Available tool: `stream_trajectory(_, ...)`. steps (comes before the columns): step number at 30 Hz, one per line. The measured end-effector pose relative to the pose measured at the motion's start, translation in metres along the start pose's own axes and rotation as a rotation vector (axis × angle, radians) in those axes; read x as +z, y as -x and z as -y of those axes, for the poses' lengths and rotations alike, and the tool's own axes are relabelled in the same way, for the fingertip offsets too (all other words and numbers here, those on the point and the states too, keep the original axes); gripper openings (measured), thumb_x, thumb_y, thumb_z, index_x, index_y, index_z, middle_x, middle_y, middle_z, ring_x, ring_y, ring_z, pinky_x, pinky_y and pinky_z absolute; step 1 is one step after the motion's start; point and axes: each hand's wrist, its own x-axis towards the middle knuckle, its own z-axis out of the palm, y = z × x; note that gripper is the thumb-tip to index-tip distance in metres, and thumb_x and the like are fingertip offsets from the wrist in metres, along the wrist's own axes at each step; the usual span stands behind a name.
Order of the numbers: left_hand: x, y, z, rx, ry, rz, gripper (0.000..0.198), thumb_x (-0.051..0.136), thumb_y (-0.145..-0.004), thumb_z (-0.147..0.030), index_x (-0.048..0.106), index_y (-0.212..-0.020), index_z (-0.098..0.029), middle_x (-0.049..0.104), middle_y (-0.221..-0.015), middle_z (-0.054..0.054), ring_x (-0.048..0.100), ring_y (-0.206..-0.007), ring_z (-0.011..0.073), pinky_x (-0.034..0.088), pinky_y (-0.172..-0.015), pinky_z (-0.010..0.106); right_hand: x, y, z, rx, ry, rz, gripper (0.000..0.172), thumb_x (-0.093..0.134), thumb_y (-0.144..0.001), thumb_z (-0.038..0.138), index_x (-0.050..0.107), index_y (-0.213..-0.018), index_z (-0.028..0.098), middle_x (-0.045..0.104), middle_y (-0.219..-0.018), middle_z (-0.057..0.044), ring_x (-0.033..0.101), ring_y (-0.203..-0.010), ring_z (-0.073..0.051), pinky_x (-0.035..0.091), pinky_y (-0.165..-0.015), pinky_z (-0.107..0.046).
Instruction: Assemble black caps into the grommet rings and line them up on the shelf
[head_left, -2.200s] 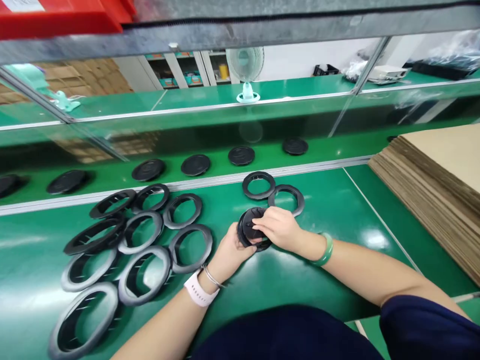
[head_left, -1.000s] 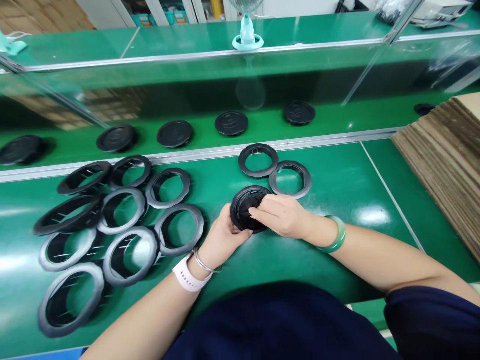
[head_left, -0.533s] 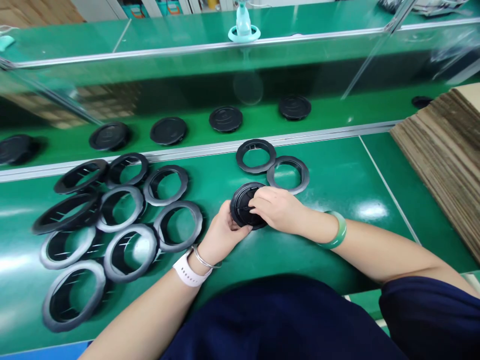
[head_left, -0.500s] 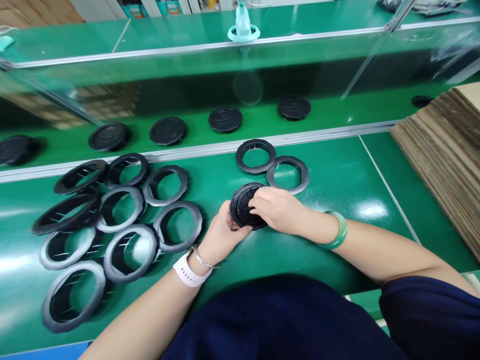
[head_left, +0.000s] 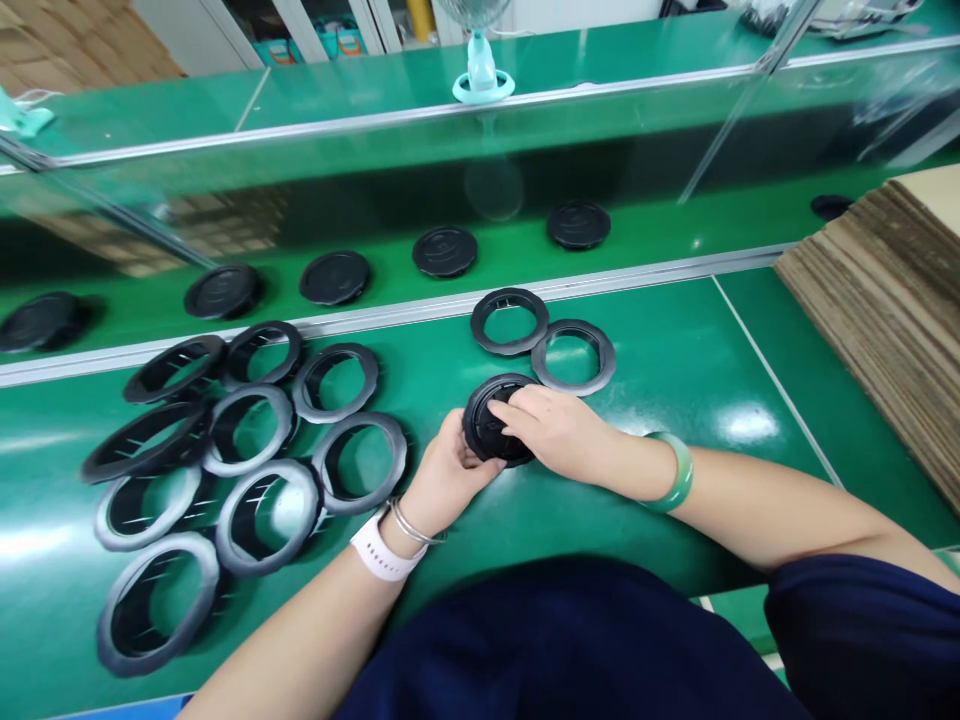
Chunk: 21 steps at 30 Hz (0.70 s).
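Note:
A black round plastic part with a raised rim is held tilted just above the green worktop, in front of my body. My left hand grips its left and lower edge, thumb in front. Over its face, my right hand has its bent fingers on the middle of the part; whatever lies under the fingertips is hidden. Just beyond the hands lie two black plastic rings, a farther ring and a nearer ring, touching each other.
Several black rings with prongs crowd the worktop at left. Beyond the metal rail, several black round discs lie spaced along a green strip. Stacked cardboard stands at right. A small fan is on the back shelf.
The fingers of my right hand have shifted on the part's face, with fingertips now slightly apart. My left hand keeps its grip. The whole view has tipped up slightly.

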Motion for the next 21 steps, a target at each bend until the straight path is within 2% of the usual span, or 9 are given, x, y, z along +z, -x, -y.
stream_trajectory(7,0.0,-0.001,0.003,0.006,-0.009,0.003,0.058,0.079,-0.07,-0.022,0.046,-0.117,-0.02,0.068,-0.104,0.004,0.07,-0.09,0.0208,0.059,-0.079,0.035,0.002,-0.003,0.007,0.021,0.068,0.0,0.029,0.041,-0.096,0.008,0.064,-0.114,0.004,0.06,-0.086,-0.012,0.054,-0.082,-0.023,0.052,-0.073,-0.038)
stream_trajectory(9,0.001,-0.002,0.002,0.017,0.027,0.002,0.056,0.08,-0.071,-0.022,0.046,-0.115,-0.02,0.067,-0.101,0.003,0.07,-0.089,0.0194,0.059,-0.079,0.033,0.0,-0.004,0.006,0.006,0.005,-0.045,0.026,0.044,-0.097,0.011,0.065,-0.112,0.006,0.06,-0.086,-0.011,0.054,-0.083,-0.024,0.051,-0.073,-0.039)
stream_trajectory(11,0.002,-0.002,0.0,0.04,0.084,-0.006,0.054,0.081,-0.07,-0.021,0.046,-0.111,-0.02,0.066,-0.1,0.002,0.069,-0.092,0.0182,0.058,-0.081,0.032,-0.004,-0.004,0.005,0.03,-0.089,-0.144,0.025,0.048,-0.098,0.016,0.063,-0.117,0.009,0.061,-0.093,-0.012,0.054,-0.091,-0.025,0.051,-0.079,-0.042)
stream_trajectory(13,0.003,-0.001,-0.002,0.064,0.14,-0.011,0.054,0.081,-0.07,-0.022,0.045,-0.111,-0.02,0.066,-0.104,0.002,0.067,-0.097,0.018,0.057,-0.084,0.031,-0.008,-0.004,0.004,0.147,-0.174,-0.252,0.033,0.051,-0.099,0.023,0.056,-0.13,0.01,0.06,-0.109,-0.015,0.052,-0.104,-0.028,0.048,-0.09,-0.046)
stream_trajectory(15,0.003,0.0,-0.004,0.076,0.172,-0.005,0.056,0.082,-0.071,-0.023,0.045,-0.113,-0.02,0.065,-0.11,0.004,0.066,-0.102,0.0189,0.056,-0.088,0.032,-0.01,-0.004,0.002,0.31,-0.272,-0.287,0.04,0.052,-0.099,0.027,0.05,-0.136,0.011,0.057,-0.12,-0.016,0.05,-0.112,-0.028,0.045,-0.099,-0.049)
stream_trajectory(18,0.003,0.003,-0.005,0.057,0.171,0.04,0.062,0.082,-0.072,-0.024,0.042,-0.12,-0.022,0.064,-0.118,0.007,0.065,-0.108,0.0223,0.056,-0.091,0.036,-0.006,-0.003,0.0,0.491,-0.499,-0.226,0.022,0.052,-0.099,0.025,0.056,-0.119,0.016,0.059,-0.111,-0.011,0.054,-0.106,-0.025,0.046,-0.096,-0.045)
stream_trajectory(21,0.002,0.007,-0.003,0.04,0.125,0.102,0.082,0.086,-0.067,-0.026,0.034,-0.131,-0.024,0.059,-0.13,0.011,0.063,-0.115,0.0276,0.056,-0.092,0.04,0.001,-0.003,0.0,0.576,-0.675,-0.193,0.005,0.055,-0.095,0.019,0.056,-0.1,0.019,0.059,-0.098,-0.005,0.055,-0.095,-0.021,0.048,-0.088,-0.039)
